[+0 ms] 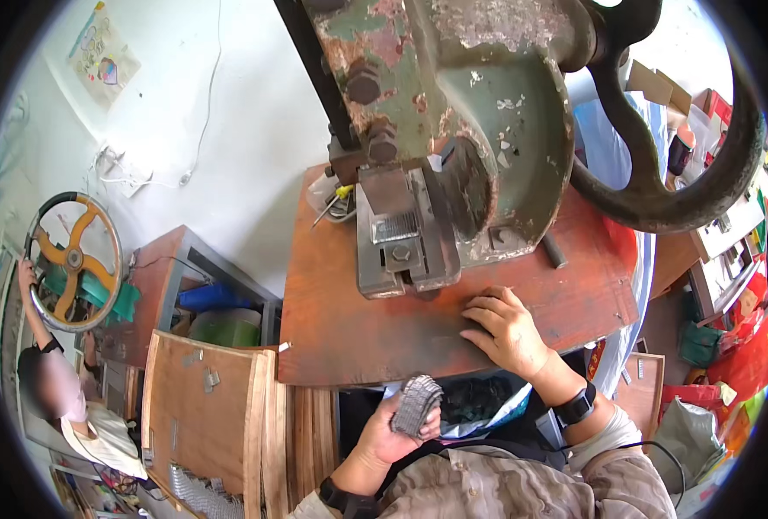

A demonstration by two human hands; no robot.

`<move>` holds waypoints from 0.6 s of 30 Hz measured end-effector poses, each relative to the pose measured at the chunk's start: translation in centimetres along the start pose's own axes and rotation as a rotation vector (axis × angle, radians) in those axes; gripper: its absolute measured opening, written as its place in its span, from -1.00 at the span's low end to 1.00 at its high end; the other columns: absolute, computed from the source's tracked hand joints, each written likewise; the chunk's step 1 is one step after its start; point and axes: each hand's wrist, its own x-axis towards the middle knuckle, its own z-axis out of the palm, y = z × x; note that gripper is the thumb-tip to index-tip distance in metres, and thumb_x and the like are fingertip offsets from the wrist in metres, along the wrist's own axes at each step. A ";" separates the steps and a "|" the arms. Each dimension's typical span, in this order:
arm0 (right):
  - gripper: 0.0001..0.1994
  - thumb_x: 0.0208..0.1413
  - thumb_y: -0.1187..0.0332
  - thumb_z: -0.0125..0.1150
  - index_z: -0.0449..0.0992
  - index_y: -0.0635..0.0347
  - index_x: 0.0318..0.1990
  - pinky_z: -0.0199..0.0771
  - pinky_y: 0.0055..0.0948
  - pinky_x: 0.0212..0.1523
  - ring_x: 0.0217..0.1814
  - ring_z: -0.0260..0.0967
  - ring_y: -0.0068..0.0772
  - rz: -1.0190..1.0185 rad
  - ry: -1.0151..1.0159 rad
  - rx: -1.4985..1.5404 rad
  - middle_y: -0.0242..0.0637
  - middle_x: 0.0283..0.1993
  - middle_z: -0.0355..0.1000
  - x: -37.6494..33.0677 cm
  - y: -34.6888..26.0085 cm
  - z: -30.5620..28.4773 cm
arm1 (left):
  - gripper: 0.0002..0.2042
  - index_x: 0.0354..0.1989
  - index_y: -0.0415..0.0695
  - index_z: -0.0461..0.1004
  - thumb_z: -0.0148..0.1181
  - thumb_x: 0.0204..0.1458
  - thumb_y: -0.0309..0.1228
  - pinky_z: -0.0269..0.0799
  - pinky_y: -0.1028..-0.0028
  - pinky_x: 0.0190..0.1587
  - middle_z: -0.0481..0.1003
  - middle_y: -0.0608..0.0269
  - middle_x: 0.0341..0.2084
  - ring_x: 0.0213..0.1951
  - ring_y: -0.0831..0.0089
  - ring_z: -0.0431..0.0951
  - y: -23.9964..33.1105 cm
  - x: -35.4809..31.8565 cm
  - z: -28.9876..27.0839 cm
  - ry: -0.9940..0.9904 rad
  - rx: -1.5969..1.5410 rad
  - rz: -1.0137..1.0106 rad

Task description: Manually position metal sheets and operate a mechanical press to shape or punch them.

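A thick stack of small grey ridged metal pieces (417,406) sits in my left hand (380,438), whose fingers wrap round it in front of the table's near edge. My right hand (512,336) lies on the reddish-brown wooden tabletop (341,337), fingers apart and slightly bent, holding nothing I can see. Just beyond it stands a heavy green hand press (514,112) with peeling paint. At its base is a steel die block (401,278) with a bolt in front. A ridged metal piece (396,227) lies on the block, under the press head.
The press's big dark handwheel (643,203) overhangs the right side. A yellow-handled screwdriver (341,192) lies left of the die block, and a short metal rod (555,253) lies to its right. Wooden trays (202,406) stand at the left; farther left a person grips another wheel (74,259).
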 end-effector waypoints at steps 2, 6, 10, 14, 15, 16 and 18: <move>-0.73 -0.20 0.42 0.36 0.55 0.26 -0.27 0.38 -0.19 0.02 0.00 0.33 -0.05 0.017 0.044 0.014 -0.15 -0.17 0.47 0.4 -0.5 0.2 | -0.57 -0.09 -0.21 0.35 -0.02 0.10 -0.07 0.20 0.47 -0.38 0.33 0.21 -0.46 -0.46 0.42 0.27 -0.1 0.4 -1.4 0.087 0.064 -0.094; -0.75 -0.21 0.42 0.35 0.54 0.26 -0.30 0.39 -0.22 -0.01 -0.05 0.35 -0.08 -0.001 0.035 -0.037 -0.19 -0.17 0.46 -0.2 0.3 -0.3 | -0.65 -0.07 -0.24 0.38 0.05 0.14 -0.19 0.34 0.49 -0.28 0.46 0.16 -0.36 -0.36 0.39 0.42 -3.2 3.2 -5.6 0.206 0.124 -0.141; -0.76 -0.20 0.43 0.34 0.53 0.25 -0.29 0.39 -0.22 -0.01 -0.05 0.35 -0.09 -0.003 0.035 -0.021 -0.18 -0.17 0.46 0.1 -0.1 0.0 | -0.63 -0.17 -0.34 0.44 0.16 0.10 -0.21 0.39 0.45 -0.22 0.49 0.14 -0.34 -0.29 0.49 0.45 -3.6 1.0 -2.0 0.339 0.992 0.216; -0.76 -0.19 0.43 0.34 0.53 0.24 -0.29 0.39 -0.23 -0.03 -0.07 0.35 -0.08 -0.009 0.015 -0.006 -0.18 -0.18 0.45 -0.2 0.1 -0.2 | -0.55 -0.16 -0.34 0.43 0.34 -0.12 -0.23 0.41 0.30 -0.20 0.46 -0.01 -0.31 -0.28 0.09 0.48 0.7 -1.0 6.0 0.170 1.832 0.949; -0.76 -0.19 0.43 0.34 0.53 0.24 -0.29 0.39 -0.23 -0.03 -0.07 0.35 -0.08 -0.020 0.028 -0.014 -0.18 -0.18 0.45 -0.3 0.1 -0.3 | -0.54 -0.16 -0.32 0.43 0.35 -0.15 -0.23 0.42 0.27 -0.20 0.45 -0.02 -0.29 -0.28 0.02 0.47 1.6 -0.9 6.6 0.234 1.952 1.079; -0.76 -0.19 0.43 0.34 0.53 0.24 -0.29 0.39 -0.23 -0.03 -0.07 0.35 -0.08 -0.011 0.024 -0.008 -0.18 -0.18 0.46 -0.4 0.1 -0.4 | -0.54 -0.15 -0.29 0.43 0.33 -0.15 -0.21 0.41 0.24 -0.20 0.45 0.00 -0.25 -0.26 0.05 0.47 2.9 0.2 6.7 0.262 2.052 1.147; -0.77 -0.18 0.43 0.33 0.53 0.24 -0.29 0.39 -0.24 -0.04 -0.07 0.36 -0.09 0.010 0.024 0.001 -0.19 -0.18 0.46 -0.4 0.2 -0.3 | -0.51 -0.13 -0.25 0.42 0.33 -0.17 -0.18 0.30 0.24 -0.18 0.43 0.08 -0.25 -0.21 0.11 0.42 4.6 2.3 6.0 0.359 2.286 1.047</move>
